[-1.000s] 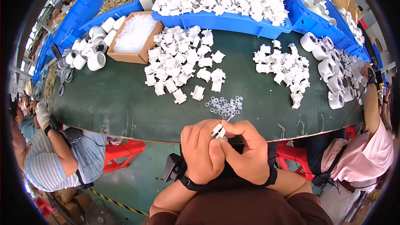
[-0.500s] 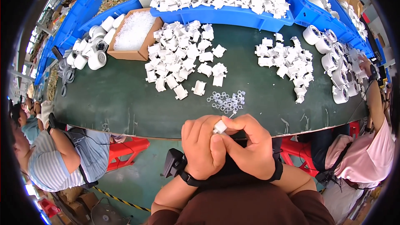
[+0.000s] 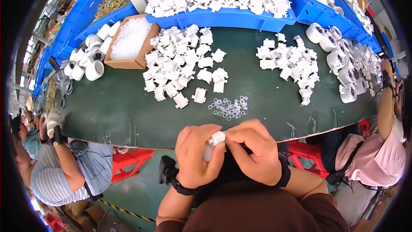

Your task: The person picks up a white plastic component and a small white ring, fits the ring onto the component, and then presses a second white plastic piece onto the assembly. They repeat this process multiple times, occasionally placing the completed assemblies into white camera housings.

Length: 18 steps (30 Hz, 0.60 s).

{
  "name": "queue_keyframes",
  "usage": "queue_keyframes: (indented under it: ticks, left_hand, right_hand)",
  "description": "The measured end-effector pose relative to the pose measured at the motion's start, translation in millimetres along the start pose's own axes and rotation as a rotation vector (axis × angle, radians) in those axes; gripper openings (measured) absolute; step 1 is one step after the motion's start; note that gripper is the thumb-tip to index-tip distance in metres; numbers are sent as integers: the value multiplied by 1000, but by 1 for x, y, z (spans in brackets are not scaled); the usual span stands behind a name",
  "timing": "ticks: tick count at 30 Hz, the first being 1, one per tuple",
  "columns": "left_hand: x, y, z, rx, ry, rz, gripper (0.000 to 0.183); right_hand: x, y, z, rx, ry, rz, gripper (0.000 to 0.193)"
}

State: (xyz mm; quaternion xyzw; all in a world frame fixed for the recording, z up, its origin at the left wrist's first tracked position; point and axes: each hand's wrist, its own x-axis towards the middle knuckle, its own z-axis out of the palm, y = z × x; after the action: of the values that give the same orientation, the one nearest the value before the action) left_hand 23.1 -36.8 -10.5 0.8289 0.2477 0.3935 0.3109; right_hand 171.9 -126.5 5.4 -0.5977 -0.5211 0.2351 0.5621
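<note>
In front of the table's near edge, my left hand (image 3: 193, 154) is closed around a small white plastic part (image 3: 218, 138). The part's rounded end shows between thumb and fingers, and a paler piece of it appears lower against the palm. Close by on the right is my right hand (image 3: 257, 152), thumb and forefinger pinched together beside the part's end. Anything between those fingertips is too small to make out. Just beyond my hands lies a loose cluster of small translucent rings (image 3: 229, 108).
White bracket-like parts form a left pile (image 3: 180, 60) and a right pile (image 3: 292, 62) on the green table (image 3: 141, 107). Behind stand a blue bin (image 3: 223, 19) of white parts and a cardboard box (image 3: 139, 62) of clear pieces. Round white housings (image 3: 343, 62) line the right. A person sits on either side.
My fingertips have drawn apart slightly, the left hand shifting left with the white part. The right pinch has come away to the part's right side. The whole view has shifted a little.
</note>
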Motion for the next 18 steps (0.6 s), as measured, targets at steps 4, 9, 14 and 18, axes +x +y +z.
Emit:
queue_keyframes:
  ticks: [4, 9, 14, 18]
  left_hand:
    - [1, 4, -2, 206, -36, 41, 29]
    - [9, 12, 1, 231, -108, -25, 31]
    - [8, 13, -2, 257, -126, -56, 32]
    - [9, 12, -3, 246, -116, -61, 32]
  right_hand:
    - [13, 6, -31, -405, -158, -180, 18]
    - [46, 29, -45, -596, -1, -73, 16]
    - [48, 38, -38, -576, -25, -10, 17]
    - [49, 35, -40, -594, -20, 18, 14]
